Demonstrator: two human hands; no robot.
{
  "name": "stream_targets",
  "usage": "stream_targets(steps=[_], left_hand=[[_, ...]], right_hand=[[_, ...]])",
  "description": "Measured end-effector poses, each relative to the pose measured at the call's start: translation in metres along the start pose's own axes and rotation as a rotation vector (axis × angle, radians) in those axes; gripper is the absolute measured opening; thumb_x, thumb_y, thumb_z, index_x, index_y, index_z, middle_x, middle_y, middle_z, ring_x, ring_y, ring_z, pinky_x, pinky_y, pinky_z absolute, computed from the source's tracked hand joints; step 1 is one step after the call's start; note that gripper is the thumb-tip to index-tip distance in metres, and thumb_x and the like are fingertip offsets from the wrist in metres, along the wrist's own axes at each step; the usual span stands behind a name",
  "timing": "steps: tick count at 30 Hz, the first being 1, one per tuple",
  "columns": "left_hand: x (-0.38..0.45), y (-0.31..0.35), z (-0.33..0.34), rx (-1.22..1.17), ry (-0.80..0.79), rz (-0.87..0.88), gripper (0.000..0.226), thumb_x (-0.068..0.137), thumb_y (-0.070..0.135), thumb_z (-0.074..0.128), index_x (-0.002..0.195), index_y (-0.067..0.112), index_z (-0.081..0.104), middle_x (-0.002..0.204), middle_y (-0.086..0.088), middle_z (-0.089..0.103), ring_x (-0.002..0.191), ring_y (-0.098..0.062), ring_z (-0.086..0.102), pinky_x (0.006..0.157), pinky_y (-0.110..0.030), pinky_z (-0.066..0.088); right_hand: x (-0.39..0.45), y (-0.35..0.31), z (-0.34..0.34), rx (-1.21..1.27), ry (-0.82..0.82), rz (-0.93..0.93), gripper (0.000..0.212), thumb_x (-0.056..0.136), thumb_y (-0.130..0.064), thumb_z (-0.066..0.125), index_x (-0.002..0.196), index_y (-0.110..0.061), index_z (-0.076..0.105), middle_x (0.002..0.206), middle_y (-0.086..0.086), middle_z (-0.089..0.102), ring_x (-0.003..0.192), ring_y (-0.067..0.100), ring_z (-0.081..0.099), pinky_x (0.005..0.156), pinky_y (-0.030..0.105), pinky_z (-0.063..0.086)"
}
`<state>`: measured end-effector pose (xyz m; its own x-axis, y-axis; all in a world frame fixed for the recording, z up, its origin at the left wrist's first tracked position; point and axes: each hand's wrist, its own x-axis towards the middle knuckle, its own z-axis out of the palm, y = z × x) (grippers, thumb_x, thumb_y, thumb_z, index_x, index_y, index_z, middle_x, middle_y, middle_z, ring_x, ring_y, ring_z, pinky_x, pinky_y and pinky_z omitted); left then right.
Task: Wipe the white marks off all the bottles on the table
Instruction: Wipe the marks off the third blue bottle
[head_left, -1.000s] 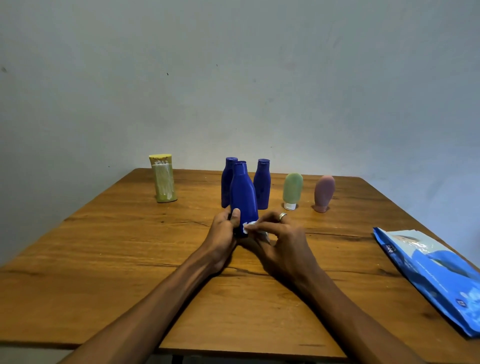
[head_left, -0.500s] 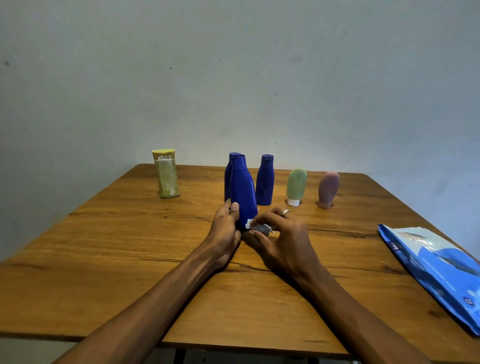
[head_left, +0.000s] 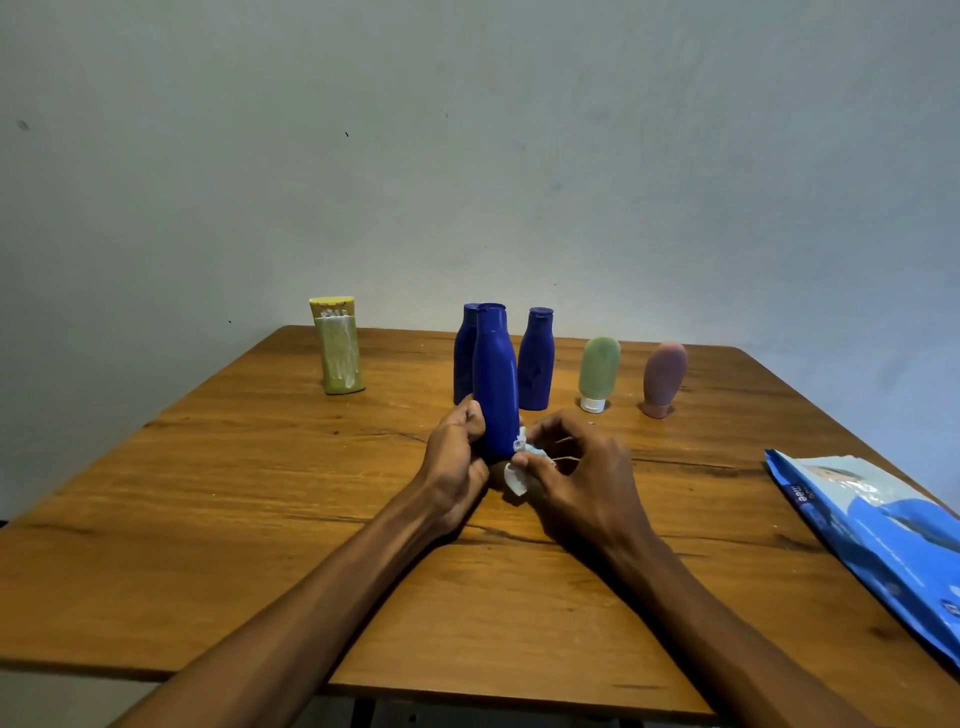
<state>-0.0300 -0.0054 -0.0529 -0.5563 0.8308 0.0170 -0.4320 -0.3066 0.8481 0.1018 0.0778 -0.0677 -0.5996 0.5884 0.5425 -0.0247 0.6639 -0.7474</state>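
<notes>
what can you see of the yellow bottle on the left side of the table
The yellow bottle is a flat-sided, olive-yellow container that looks like plastic, with a brighter yellow cap on top. It stands upright near the far left of the wooden table, apart from the other bottles, and neither hand touches it. White streaks run down most of its front face, with a few smaller white marks just under the cap, so it has not yet been wiped.
</notes>
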Motion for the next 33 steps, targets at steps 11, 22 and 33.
stream_targets(steps=[11, 22, 33], left_hand=[[0.003, -0.003, -0.001, -0.015, -0.195, 0.033, 0.081, 0.084, 0.064, 0.059, 0.141, 0.007, 0.047, 0.082, -0.005, 0.056, 0.072, -0.017, 0.054, 0.071, -0.034, 0.050], [0.004, -0.005, -0.004, -0.075, -0.245, -0.059, 0.070, 0.098, 0.063, 0.049, 0.135, 0.004, 0.061, 0.104, -0.016, 0.062, 0.092, -0.026, 0.059, 0.089, -0.040, 0.048], [-0.003, -0.002, -0.001, -0.214, -0.180, -0.142, 0.064, 0.101, 0.052, 0.048, 0.136, 0.000, 0.060, 0.119, -0.017, 0.067, 0.102, -0.026, 0.069, 0.095, -0.038, 0.055]], right_hand=[[-0.002, -0.006, 0.000, -0.015, 0.004, -0.218, 0.020, 0.084, -0.017, 0.082, 0.101, -0.020, 0.072, 0.098, -0.015, 0.072, 0.096, 0.004, 0.069, 0.082, 0.023, 0.058], [-0.001, 0.006, 0.000, -0.140, -0.016, -0.465, 0.029, 0.088, -0.034, 0.077, 0.116, -0.024, 0.076, 0.115, 0.000, 0.068, 0.107, 0.008, 0.066, 0.086, 0.026, 0.058], [-0.003, 0.003, 0.001, -0.225, -0.068, -0.469, 0.037, 0.096, -0.042, 0.061, 0.128, -0.026, 0.070, 0.124, 0.005, 0.061, 0.114, 0.012, 0.062, 0.091, 0.030, 0.058]])
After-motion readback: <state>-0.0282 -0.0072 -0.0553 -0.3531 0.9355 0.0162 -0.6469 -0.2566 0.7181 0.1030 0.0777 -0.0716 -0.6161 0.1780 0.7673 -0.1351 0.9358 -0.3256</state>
